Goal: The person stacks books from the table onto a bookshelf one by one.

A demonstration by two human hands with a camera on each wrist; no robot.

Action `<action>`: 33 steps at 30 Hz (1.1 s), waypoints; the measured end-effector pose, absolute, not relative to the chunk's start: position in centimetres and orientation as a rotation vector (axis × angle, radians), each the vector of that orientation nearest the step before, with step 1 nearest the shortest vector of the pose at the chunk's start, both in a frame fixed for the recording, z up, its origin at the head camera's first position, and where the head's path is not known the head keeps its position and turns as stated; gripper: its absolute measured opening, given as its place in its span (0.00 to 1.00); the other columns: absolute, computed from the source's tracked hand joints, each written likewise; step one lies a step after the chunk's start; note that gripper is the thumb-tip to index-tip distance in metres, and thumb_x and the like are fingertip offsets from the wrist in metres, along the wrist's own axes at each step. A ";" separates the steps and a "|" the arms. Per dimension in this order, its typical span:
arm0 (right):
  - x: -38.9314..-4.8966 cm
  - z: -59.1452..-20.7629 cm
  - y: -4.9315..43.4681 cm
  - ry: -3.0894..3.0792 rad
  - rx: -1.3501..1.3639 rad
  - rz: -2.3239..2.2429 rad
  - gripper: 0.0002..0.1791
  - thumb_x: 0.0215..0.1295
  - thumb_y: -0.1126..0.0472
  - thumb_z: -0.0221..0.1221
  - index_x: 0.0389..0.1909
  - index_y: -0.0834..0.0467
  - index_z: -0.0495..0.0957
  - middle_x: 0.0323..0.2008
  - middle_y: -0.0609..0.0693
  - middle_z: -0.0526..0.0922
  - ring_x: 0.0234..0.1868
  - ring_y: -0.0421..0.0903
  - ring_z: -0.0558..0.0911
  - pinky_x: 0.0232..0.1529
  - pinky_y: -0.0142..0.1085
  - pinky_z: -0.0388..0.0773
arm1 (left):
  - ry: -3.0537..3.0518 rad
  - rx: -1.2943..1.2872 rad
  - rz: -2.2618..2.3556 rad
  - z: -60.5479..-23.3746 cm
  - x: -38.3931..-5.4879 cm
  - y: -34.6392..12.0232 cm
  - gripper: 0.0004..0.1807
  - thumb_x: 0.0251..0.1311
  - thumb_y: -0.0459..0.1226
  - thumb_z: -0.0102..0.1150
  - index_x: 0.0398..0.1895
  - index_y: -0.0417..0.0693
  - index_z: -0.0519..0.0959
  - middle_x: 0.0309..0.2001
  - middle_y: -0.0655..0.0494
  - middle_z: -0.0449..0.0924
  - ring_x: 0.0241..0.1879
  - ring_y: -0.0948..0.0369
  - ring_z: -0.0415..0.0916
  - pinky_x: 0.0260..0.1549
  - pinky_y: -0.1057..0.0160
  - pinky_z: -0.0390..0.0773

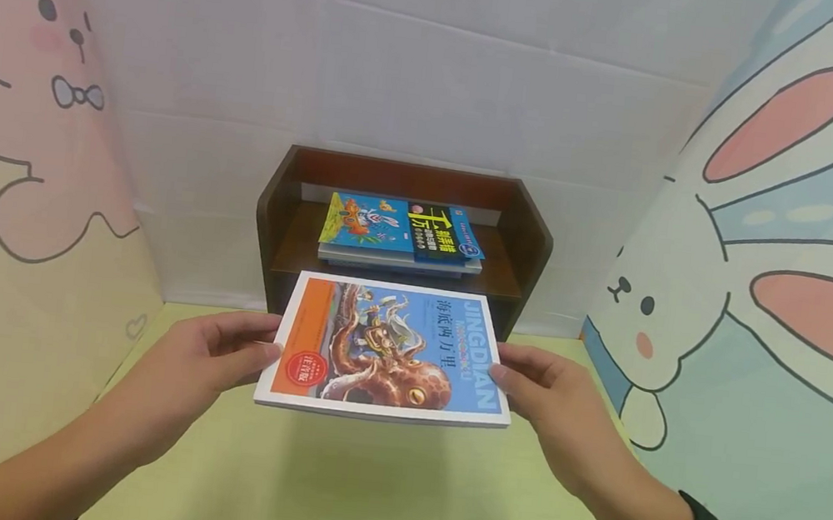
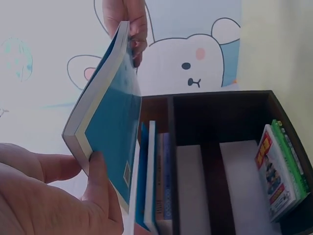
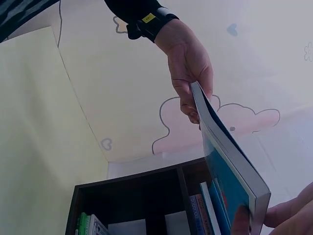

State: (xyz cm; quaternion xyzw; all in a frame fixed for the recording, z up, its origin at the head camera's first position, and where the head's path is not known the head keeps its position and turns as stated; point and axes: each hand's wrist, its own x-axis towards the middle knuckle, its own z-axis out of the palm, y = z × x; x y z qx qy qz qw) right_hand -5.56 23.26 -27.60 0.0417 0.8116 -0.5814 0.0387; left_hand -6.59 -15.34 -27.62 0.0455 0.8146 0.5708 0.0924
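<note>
Both hands hold a paperback book (image 1: pixel 393 350) level in front of the shelf, its octopus picture cover facing up. The left hand (image 1: pixel 203 361) pinches its left edge, thumb on the cover side and fingers beneath. At the opposite edge, the right hand (image 1: pixel 561 404) grips in the same way. Seen in the left wrist view, the underside of the book (image 2: pixel 115 117) is plain blue, and its pages are slightly parted. A stack of books (image 1: pixel 404 234) lies on the upper level of the dark brown shelf (image 1: pixel 531 246), just behind the held book.
In the left wrist view, a lower compartment of the shelf (image 2: pixel 222 98) has several books (image 2: pixel 279 171) at its far end. A yellow-green table surface (image 1: pixel 364 489) lies under the hands. Walls with cartoon rabbit (image 1: pixel 654 300) and bear (image 1: pixel 45 132) drawings flank both sides.
</note>
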 end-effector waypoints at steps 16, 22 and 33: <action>-8.1 -23.3 23.8 2.588 0.057 -1.661 0.32 0.82 0.48 0.64 0.80 0.56 0.74 0.71 0.54 0.82 0.61 0.52 0.89 0.67 0.46 0.80 | 2.440 0.218 1.680 -23.0 -9.4 -15.1 0.35 0.82 0.47 0.63 0.83 0.42 0.69 0.73 0.44 0.78 0.64 0.49 0.85 0.74 0.35 0.71; -11.9 -22.5 23.8 2.571 0.099 -1.691 0.34 0.82 0.46 0.63 0.82 0.54 0.72 0.72 0.53 0.79 0.63 0.53 0.86 0.69 0.43 0.80 | 2.507 0.186 1.591 -21.3 -13.1 -14.1 0.35 0.82 0.50 0.61 0.84 0.45 0.68 0.72 0.44 0.78 0.66 0.45 0.83 0.73 0.36 0.73; -19.3 -20.9 23.2 2.527 0.089 -1.827 0.32 0.85 0.50 0.60 0.83 0.58 0.70 0.76 0.57 0.74 0.67 0.55 0.80 0.72 0.42 0.78 | 2.603 0.053 1.582 -20.0 -20.0 -12.1 0.34 0.83 0.45 0.60 0.84 0.41 0.68 0.76 0.39 0.71 0.71 0.42 0.68 0.74 0.40 0.74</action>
